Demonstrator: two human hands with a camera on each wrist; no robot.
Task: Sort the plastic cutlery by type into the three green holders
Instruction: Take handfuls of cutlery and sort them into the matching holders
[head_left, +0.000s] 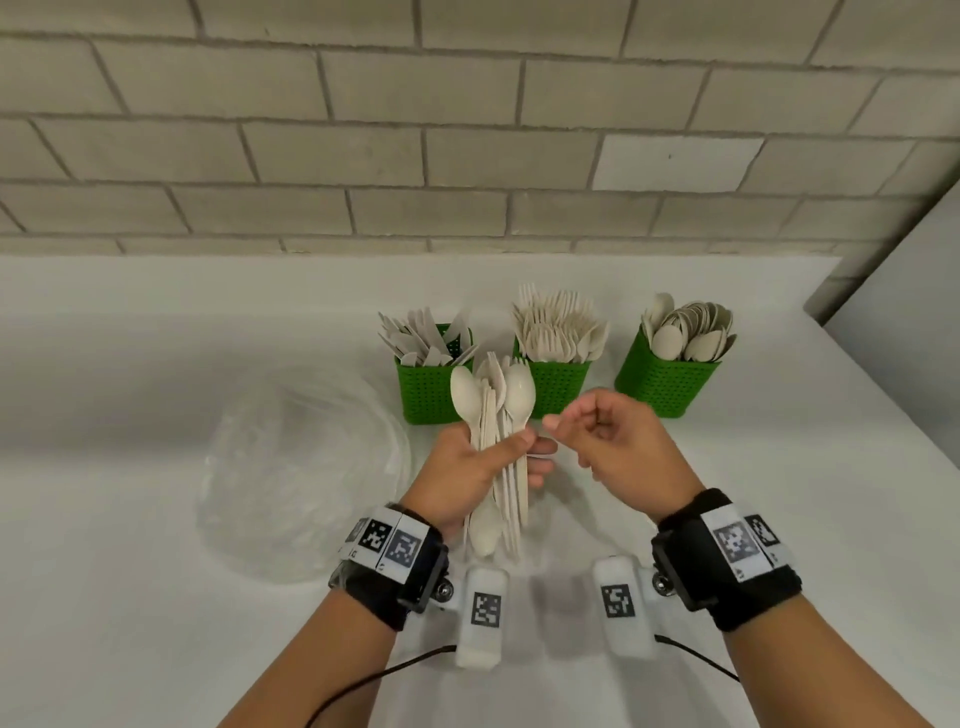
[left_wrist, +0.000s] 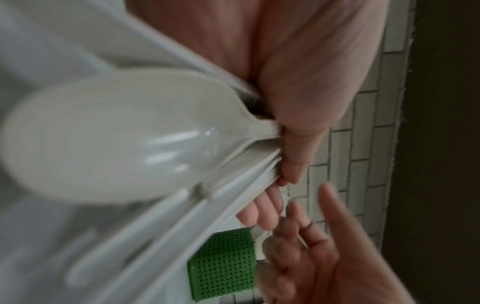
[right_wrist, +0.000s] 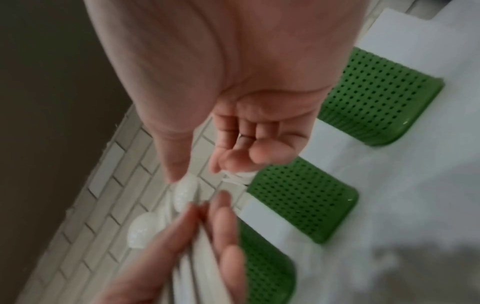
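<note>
My left hand (head_left: 519, 454) grips a bundle of beige plastic cutlery (head_left: 506, 400) upright above the counter, with spoon bowls on top; the left wrist view shows a spoon bowl (left_wrist: 116, 139) close up. My right hand (head_left: 571, 431) hovers just right of the bundle with loosely curled fingers (right_wrist: 233, 148) and holds nothing. Behind stand three green holders: the left one (head_left: 426, 389) has knives, the middle one (head_left: 561, 387) forks, the right one (head_left: 665, 387) spoons.
A crumpled clear plastic bag (head_left: 301, 467) lies on the white counter (head_left: 156, 623) to the left of my left hand. A grey brick wall (head_left: 467, 156) runs behind the holders. A wall corner (head_left: 893, 270) closes the far right.
</note>
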